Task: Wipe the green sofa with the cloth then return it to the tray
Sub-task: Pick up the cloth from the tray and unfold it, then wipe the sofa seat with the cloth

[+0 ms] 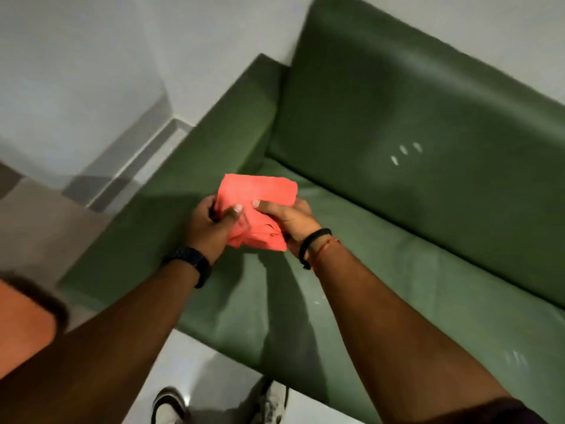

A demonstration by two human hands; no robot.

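One cloth (260, 209), one sofa (397, 179), two hands, two shoes.

Cloth: bright pink-orange, folded and bunched, flat top edge, crumpled at the bottom. In the middle of the frame, up in the air over the sofa seat, not touching it.

Left hand (208, 228) closed on the left side of the cloth, thumb on top. Right hand (290, 221) closed on the right side, thumb pressed on the cloth. Dark watch (192, 264) on the left wrist. Black band (312, 243) and thin red thread on the right wrist.

Sofa: green, smooth and shiny, filling the right and middle of the frame. Armrest on the left, backrest at the upper right. A few small white marks (405, 153) on the backrest, more pale specks on the seat.

Shoes (168, 408) at the bottom, on a pale floor (198, 362). White wall (91, 56) at the upper left. Something orange and blurry at the lower left edge, too fuzzy to tell.
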